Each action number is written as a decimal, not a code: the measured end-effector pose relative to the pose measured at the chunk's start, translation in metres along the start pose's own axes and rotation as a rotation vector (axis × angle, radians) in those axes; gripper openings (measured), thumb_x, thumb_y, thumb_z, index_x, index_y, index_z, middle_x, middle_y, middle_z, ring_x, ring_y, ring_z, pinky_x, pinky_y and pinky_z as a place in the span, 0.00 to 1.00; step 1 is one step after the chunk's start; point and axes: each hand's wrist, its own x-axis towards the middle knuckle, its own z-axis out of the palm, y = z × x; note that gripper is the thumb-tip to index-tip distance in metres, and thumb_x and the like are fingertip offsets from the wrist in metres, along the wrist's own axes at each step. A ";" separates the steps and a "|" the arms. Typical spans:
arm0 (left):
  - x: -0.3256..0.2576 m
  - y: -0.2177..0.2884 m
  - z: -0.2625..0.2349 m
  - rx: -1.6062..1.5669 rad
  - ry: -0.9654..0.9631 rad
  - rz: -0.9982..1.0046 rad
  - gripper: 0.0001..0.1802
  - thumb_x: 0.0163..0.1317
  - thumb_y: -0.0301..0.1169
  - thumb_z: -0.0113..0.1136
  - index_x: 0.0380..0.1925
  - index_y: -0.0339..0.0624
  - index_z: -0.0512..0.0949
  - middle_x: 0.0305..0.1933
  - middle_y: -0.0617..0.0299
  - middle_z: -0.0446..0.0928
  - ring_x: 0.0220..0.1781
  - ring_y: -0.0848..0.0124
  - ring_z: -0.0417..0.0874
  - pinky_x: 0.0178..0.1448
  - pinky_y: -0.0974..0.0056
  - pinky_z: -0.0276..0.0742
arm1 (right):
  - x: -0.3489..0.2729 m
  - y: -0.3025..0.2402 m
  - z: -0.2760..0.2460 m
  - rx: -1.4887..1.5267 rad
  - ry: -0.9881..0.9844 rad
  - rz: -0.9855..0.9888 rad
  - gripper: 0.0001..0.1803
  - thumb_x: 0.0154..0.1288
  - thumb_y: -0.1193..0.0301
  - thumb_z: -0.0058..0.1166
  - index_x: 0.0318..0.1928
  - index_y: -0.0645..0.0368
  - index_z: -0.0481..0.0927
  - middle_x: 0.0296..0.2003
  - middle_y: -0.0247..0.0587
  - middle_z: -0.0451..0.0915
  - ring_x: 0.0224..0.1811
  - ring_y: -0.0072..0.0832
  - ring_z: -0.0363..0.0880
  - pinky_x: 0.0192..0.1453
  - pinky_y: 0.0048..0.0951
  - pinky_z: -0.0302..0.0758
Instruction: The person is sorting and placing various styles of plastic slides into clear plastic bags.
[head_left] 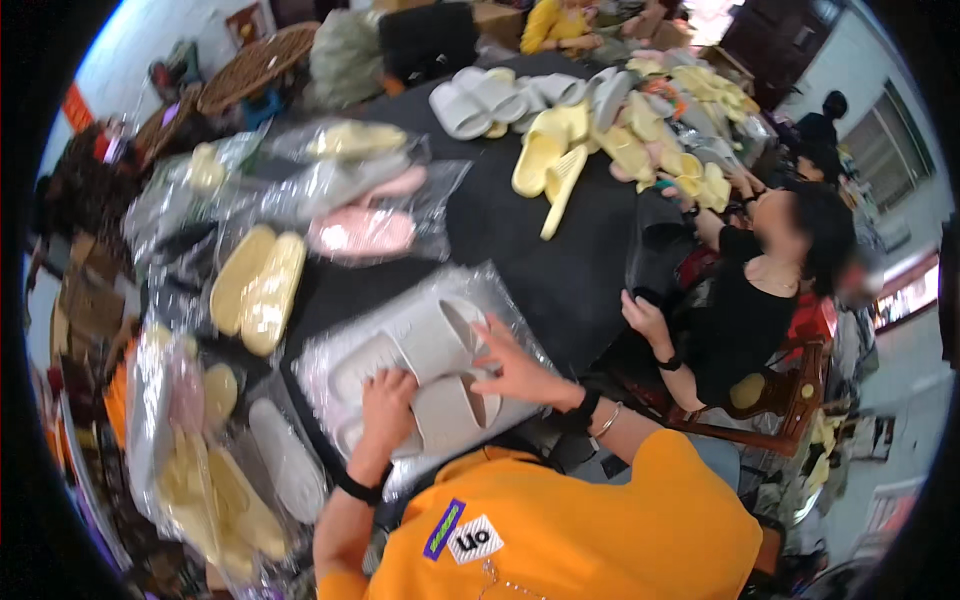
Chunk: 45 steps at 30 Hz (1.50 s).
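Observation:
A pair of light grey slippers [433,338] lies side by side on a stack of clear plastic bags [508,290] in front of me. My left hand [388,408] has its fingers bent and close together over the near slipper, gripping it around the inner edge. Spread fingers of my right hand [515,365] rest at the right ends of both slippers, the thumb apart from the rest. Part of the near slipper is hidden under my left hand and wrist.
Bagged yellow slippers [260,285], bagged pink slippers [365,232] and a bagged white slipper [287,460] lie around the black table [500,215]. Loose yellow slippers [553,155] and grey slippers [478,103] are heaped farther back. A co-worker in black [750,330] sits at the right.

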 end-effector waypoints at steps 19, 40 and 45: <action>-0.029 -0.036 -0.024 -0.540 0.509 -0.504 0.17 0.56 0.20 0.53 0.47 0.34 0.71 0.46 0.54 0.71 0.46 0.66 0.71 0.47 0.67 0.67 | 0.039 -0.035 -0.152 0.252 0.324 -0.100 0.16 0.50 0.82 0.56 0.42 0.60 0.73 0.34 0.32 0.77 0.37 0.19 0.74 0.43 0.22 0.72; -0.119 -0.072 0.047 -0.165 0.446 -0.685 0.19 0.52 0.24 0.56 0.47 0.40 0.72 0.50 0.50 0.69 0.55 0.53 0.66 0.59 0.56 0.60 | 0.104 0.108 -0.095 -0.254 0.169 0.201 0.36 0.58 0.61 0.55 0.63 0.65 0.57 0.59 0.53 0.63 0.63 0.39 0.60 0.64 0.31 0.58; -0.138 -0.087 0.062 -0.106 0.431 -0.802 0.30 0.57 0.34 0.54 0.58 0.33 0.60 0.58 0.38 0.63 0.59 0.44 0.63 0.63 0.51 0.57 | 0.085 0.115 -0.072 -0.149 0.176 0.273 0.43 0.62 0.57 0.48 0.66 0.67 0.41 0.66 0.59 0.45 0.69 0.41 0.46 0.68 0.32 0.48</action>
